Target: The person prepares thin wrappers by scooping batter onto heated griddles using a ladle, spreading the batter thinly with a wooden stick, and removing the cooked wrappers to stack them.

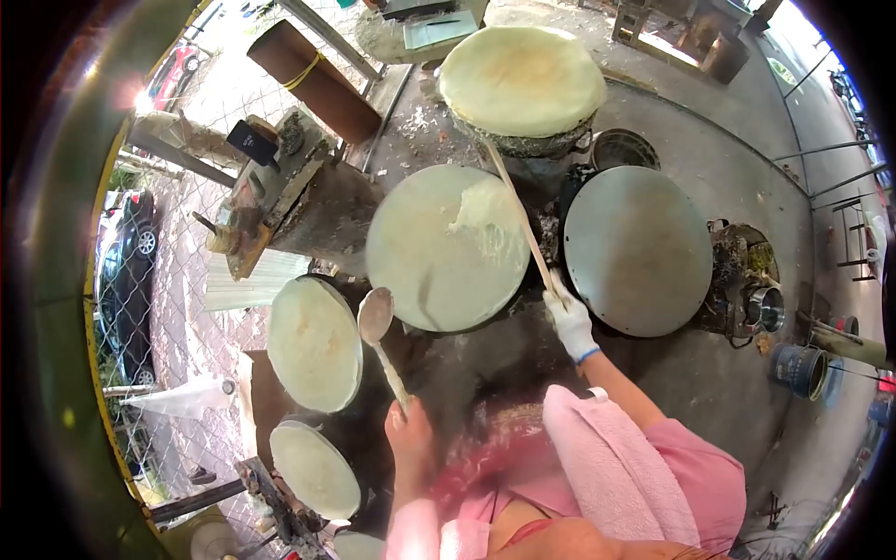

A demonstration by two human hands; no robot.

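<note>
My left hand [409,429], bare, grips the handle of a ladle [376,315]. The ladle's round bowl is raised beside the left edge of a large round pale cooking surface [411,243]. A wet, translucent white patch [493,222] lies on the upper right of that surface. My right hand [569,319], in a white glove with a blue cuff, is closed around a long thin wooden stick [518,205]. The stick slants across the surface's right side, its far end by the rim beneath a thick pale round sheet [523,79]. Contact there cannot be made out.
A grey round plate [639,252] stands at right. Two pale discs [315,343] [315,469] are at left. A metal pot [765,308] and a dark bucket [799,371] stand farther right. A rusty cylinder [315,79] leans near the wire fence [121,308].
</note>
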